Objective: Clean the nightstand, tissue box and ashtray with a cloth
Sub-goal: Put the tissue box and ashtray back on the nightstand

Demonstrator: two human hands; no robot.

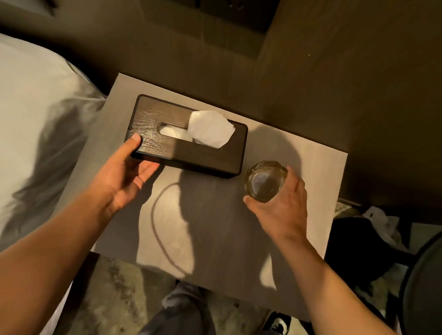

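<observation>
Head view, looking straight down on a pale wood-grain table beside a bed with light bedding

Dark wooden tissue box lying flat toward the far half of the table, long side running left to right, a white tissue standing up out of the slot in its lid

Left hand at the near-left corner of the tissue box, palm turned up and inward, thumb pressed on the lid at that corner, fingers loosely spread and tucked against the near side wall; box touched at one corner, not visibly lifted off the table

Clear glass ashtray just right of the tissue box's near-right corner, round with a faceted rim, seen from above

Right hand closed round the ashtray from the near-right side, thumb on the near-left of the rim, the other digits wrapped along its far-right side; cannot tell whether the ashtray rests on the table or is raised above it

Dark shadows of both arms and of the head falling across the table nearer than the tissue box, with a thin curved shadow line to the left of them

Below the near edge of the table, mottled floor, grey trouser legs and a dark shoe with white markings

Right of the table, a round dark stool and a dark bag-like shape, blurred in shadow

Beyond the tissue box, a dark wall panel with sockets
</observation>
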